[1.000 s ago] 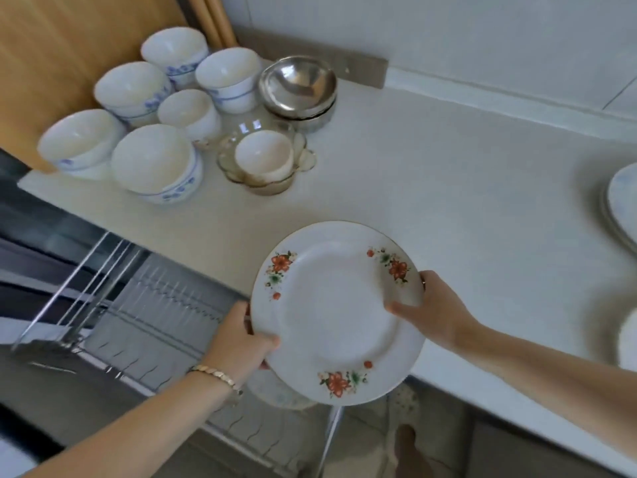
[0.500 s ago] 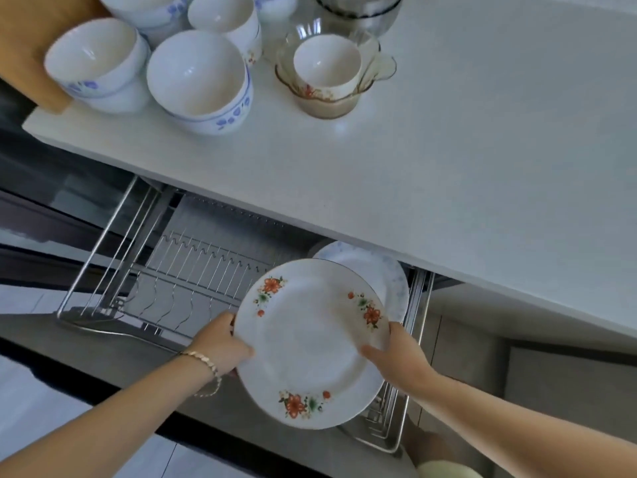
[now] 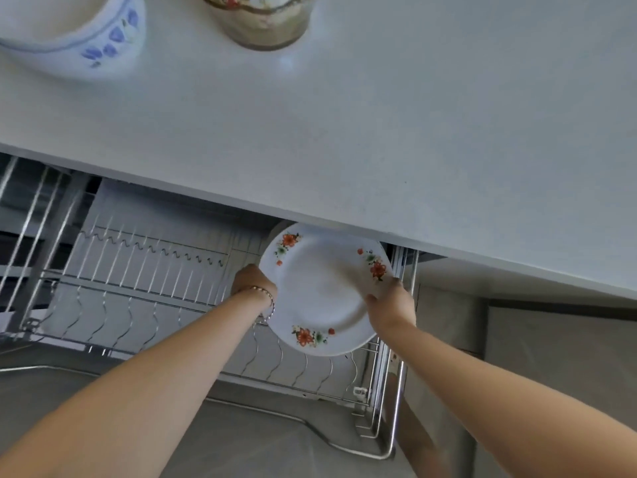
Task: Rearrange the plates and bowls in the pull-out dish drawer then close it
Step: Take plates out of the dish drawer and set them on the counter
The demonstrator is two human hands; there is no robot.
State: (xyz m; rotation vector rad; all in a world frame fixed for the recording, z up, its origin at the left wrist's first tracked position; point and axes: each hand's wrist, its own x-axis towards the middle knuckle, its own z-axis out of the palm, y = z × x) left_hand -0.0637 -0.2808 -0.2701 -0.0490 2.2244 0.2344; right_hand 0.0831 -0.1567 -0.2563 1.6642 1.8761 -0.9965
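Plate (image 3: 320,291) with orange flowers is held tilted over the right end of the open drawer (image 3: 138,289). Left hand (image 3: 253,282) grips its left rim, right hand (image 3: 389,301) grips its right rim. Above the drawer, the table (image 3: 379,132) carries a blue-patterned bowl (image 3: 79,36).

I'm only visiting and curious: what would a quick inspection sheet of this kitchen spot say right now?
Surface: white counter above the pulled-out drawer.
Job's things: floral plate held tilted over the right end of the wire rack; blue-patterned bowl and glass bowl stand on the counter, both cut off by the frame.
Clutter: nothing seen.
Hands: left hand grips the plate's left rim; right hand grips its right rim.
Cables: nothing seen.
Surroundings: grey cabinet front at right; bracelet on the left wrist.
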